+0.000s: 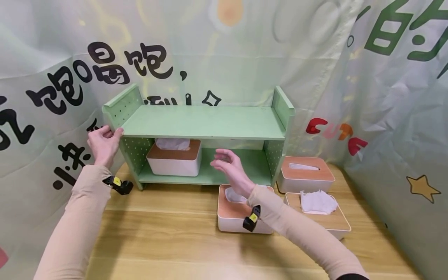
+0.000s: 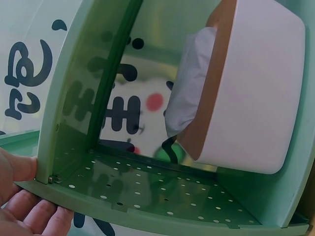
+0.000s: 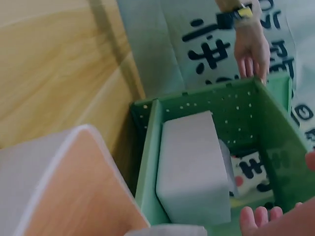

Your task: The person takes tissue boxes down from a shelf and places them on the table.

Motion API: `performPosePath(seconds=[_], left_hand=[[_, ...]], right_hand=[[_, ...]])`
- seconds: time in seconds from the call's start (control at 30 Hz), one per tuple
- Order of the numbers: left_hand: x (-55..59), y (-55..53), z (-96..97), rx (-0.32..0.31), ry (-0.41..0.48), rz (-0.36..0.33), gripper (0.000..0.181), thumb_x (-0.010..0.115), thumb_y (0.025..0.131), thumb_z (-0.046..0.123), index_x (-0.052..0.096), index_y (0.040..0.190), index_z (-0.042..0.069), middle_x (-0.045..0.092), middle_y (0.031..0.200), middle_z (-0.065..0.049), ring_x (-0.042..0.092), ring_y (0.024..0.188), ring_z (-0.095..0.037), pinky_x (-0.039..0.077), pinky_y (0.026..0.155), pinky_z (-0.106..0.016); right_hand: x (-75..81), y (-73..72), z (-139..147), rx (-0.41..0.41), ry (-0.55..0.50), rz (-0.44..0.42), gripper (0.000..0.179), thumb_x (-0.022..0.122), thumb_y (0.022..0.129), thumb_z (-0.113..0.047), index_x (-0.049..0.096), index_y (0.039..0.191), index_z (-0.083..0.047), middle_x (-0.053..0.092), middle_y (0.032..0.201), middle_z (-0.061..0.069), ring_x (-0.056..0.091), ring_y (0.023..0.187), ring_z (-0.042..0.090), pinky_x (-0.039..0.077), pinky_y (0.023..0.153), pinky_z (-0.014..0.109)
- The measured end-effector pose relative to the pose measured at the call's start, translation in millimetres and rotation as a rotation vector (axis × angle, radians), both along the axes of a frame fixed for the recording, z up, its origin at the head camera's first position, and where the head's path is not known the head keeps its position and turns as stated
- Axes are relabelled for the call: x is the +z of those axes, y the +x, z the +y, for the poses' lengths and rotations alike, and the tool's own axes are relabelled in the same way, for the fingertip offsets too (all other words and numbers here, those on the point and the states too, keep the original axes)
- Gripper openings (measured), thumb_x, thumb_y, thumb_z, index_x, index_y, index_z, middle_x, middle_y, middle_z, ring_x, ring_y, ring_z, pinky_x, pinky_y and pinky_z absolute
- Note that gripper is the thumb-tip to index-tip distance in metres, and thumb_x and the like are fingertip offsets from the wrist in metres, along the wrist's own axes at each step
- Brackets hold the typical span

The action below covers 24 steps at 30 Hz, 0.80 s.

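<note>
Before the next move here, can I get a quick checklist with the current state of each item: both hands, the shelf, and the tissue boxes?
1. Left hand grips the side panel of the green shelf: ok.
2. Right hand holds nothing, fingers relaxed, in front of the lower shelf: ok.
3. Tissue box on the lower shelf sits flat at its left end: ok.
4. Free room on the lower shelf to the right of that box: ok.
5. Front tissue box on the table, below the right hand, untouched: ok.
6. Shelf feet flat on the table: cannot tell.
</note>
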<state>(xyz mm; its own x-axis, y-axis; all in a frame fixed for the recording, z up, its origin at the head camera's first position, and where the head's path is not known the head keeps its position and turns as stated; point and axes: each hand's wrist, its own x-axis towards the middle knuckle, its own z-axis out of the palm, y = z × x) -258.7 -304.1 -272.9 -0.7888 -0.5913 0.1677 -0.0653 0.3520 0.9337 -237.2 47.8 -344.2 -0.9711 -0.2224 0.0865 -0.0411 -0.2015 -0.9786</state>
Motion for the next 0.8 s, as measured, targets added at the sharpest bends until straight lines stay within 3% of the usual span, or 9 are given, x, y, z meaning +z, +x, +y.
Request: performPosePath(seconds=[0.1, 0.33, 0.53, 0.63, 0.8], left_hand=[[0.3, -0.1, 0.5, -0.001, -0.004, 0.001, 0.050, 0.067, 0.096, 0.026, 0.053, 0.143, 0.014, 0.060, 0.140, -0.016, 0.056, 0.076, 0.014, 0.055, 0.098, -0.017], [0.4, 1.2, 0.3, 0.006, 0.000, -0.006, 0.051, 0.067, 0.096, 0.027, 0.053, 0.143, 0.015, 0.060, 0.141, -0.015, 0.055, 0.076, 0.014, 0.055, 0.100, -0.018], [1.2, 1.3, -0.6, 0.002, 0.005, -0.011, 0.051, 0.067, 0.097, 0.027, 0.051, 0.144, 0.015, 0.059, 0.142, -0.015, 0.057, 0.079, 0.012, 0.054, 0.102, -0.020], [1.3, 1.0, -0.7, 0.002, 0.002, -0.011, 0.052, 0.067, 0.097, 0.027, 0.051, 0.144, 0.015, 0.059, 0.142, -0.015, 0.056, 0.078, 0.013, 0.055, 0.101, -0.019], [-0.2, 0.6, -0.6, -0.003, -0.026, -0.013, 0.051, 0.066, 0.097, 0.027, 0.052, 0.144, 0.014, 0.060, 0.141, -0.015, 0.054, 0.075, 0.014, 0.055, 0.099, -0.019]], right_hand=[[-1.6, -13.2, -8.1, 0.018, -0.026, -0.046, 0.058, 0.064, 0.089, -0.002, 0.044, 0.143, -0.001, 0.050, 0.127, 0.012, 0.061, 0.098, 0.013, 0.040, 0.120, 0.051], [-11.0, -40.6, -20.7, 0.064, -0.006, -0.090, 0.073, 0.069, 0.085, -0.002, 0.035, 0.150, -0.005, 0.044, 0.134, 0.014, 0.057, 0.103, 0.017, 0.042, 0.119, 0.044], [-12.9, -60.0, -29.8, 0.105, 0.063, -0.073, 0.088, 0.074, 0.084, -0.005, 0.025, 0.157, -0.010, 0.030, 0.157, 0.020, 0.043, 0.137, 0.033, 0.036, 0.123, 0.046], [-11.5, -68.1, -35.1, 0.055, 0.039, -0.078, 0.088, 0.077, 0.083, -0.008, 0.025, 0.154, -0.010, 0.028, 0.160, 0.017, 0.039, 0.142, 0.033, 0.033, 0.125, 0.045], [-9.7, -78.8, -44.8, -0.051, -0.148, -0.083, 0.074, 0.075, 0.086, -0.010, 0.030, 0.145, -0.008, 0.030, 0.154, 0.015, 0.039, 0.137, 0.028, 0.030, 0.127, 0.041]])
